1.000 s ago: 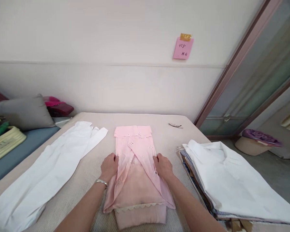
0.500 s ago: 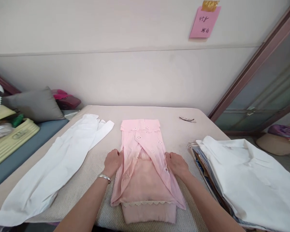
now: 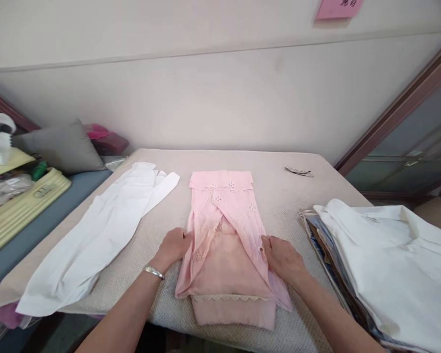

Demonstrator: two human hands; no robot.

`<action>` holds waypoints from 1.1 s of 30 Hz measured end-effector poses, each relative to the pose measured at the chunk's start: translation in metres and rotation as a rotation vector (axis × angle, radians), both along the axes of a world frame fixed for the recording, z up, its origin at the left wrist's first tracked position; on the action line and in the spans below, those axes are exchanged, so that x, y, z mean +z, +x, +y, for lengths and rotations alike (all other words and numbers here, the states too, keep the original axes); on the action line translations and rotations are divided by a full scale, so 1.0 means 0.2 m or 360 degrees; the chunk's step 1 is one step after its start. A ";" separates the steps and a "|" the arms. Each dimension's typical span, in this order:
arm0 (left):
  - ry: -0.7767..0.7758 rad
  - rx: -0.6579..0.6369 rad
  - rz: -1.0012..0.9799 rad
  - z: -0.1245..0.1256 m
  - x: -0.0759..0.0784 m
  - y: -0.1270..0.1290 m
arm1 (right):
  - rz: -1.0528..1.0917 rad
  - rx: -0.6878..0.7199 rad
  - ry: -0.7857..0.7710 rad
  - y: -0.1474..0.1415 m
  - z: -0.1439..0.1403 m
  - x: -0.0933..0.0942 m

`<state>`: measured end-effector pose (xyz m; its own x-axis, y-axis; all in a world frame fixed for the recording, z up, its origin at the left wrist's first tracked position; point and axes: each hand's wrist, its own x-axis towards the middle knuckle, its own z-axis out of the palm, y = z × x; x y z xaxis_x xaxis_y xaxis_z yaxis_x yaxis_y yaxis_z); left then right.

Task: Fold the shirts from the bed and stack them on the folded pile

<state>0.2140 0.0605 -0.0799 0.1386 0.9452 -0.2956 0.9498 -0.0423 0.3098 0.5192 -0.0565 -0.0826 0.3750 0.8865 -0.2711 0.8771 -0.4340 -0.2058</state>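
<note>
A pink garment (image 3: 220,264) with cut-out flower embroidery lies partly folded in front of me, its two side panels crossing over a plainer layer with a scalloped trim. My left hand (image 3: 174,245), with a silver bracelet at the wrist, is closed on the garment's left edge. On the opposite edge, my right hand (image 3: 282,257) pinches the cloth between thumb and fingers. Left of my left hand lies a long white garment (image 3: 95,240). To the right of my right arm is a stack of folded clothes with a white shirt (image 3: 393,264) on top.
The padded table (image 3: 161,294) stands against a white wall. Glasses (image 3: 299,172) lie near its back right. At the left are a grey cushion (image 3: 62,147) and a yellow basket (image 3: 33,201) holding small items. A pink note (image 3: 338,9) hangs on the wall.
The camera view has tilted down and shifted a little left, so things sit higher and further right. Both hands keep their hold on the pink garment's edges, which looks the same.
</note>
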 end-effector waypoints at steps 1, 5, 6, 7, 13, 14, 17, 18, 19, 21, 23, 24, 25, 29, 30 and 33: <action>-0.0019 -0.0029 0.0008 -0.02 0.00 0.00 | -0.0027 0.0004 -0.0025 -0.02 -0.02 0.00; -0.0080 -0.0083 0.0044 -0.08 0.02 -0.03 | -0.0166 0.0039 -0.0125 -0.10 -0.08 0.00; -0.0099 -0.0081 0.0049 -0.08 0.02 -0.03 | -0.0192 0.0055 -0.0142 -0.10 -0.09 0.00; -0.0115 -0.0078 0.0055 -0.08 0.03 -0.04 | -0.0213 0.0075 -0.0152 -0.10 -0.11 0.00; 0.0097 0.0049 0.0182 0.01 0.05 -0.03 | -0.0285 0.0167 -0.0073 -0.04 -0.13 0.00; 0.0188 0.0090 0.0181 0.04 0.04 -0.01 | -0.0292 0.0137 -0.0035 -0.03 -0.11 0.00; 0.0339 0.0151 0.0073 0.16 0.03 0.07 | -0.0174 -0.0001 0.0073 0.01 0.02 0.02; 0.0341 0.0161 0.0037 0.20 0.02 0.09 | -0.0084 -0.0057 0.0112 0.02 0.07 0.02; 0.0337 0.0173 0.0018 0.24 0.01 0.12 | 0.0010 -0.0111 0.0150 0.03 0.13 0.02; 0.0331 0.0208 0.0009 0.32 -0.01 0.17 | 0.0141 -0.0194 0.0218 0.05 0.23 0.01; 0.0331 0.0245 0.0030 0.38 -0.04 0.21 | 0.0162 -0.0244 0.0260 0.05 0.30 -0.03; 0.0333 0.0261 0.0050 0.40 -0.05 0.23 | 0.0145 -0.0264 0.0264 0.05 0.31 -0.05; 0.0336 0.0274 0.0072 0.41 -0.06 0.24 | 0.0122 -0.0283 0.0262 0.05 0.32 -0.07; 0.0353 0.0266 0.0149 0.37 -0.03 0.25 | 0.0052 -0.0322 0.0222 0.07 0.29 -0.07; 0.0357 0.0247 0.0156 0.33 0.00 0.23 | 0.0045 -0.0305 0.0214 0.08 0.27 -0.05; 0.0388 0.0004 0.0192 0.15 0.10 0.13 | -0.0038 -0.0155 0.0244 0.11 0.15 0.08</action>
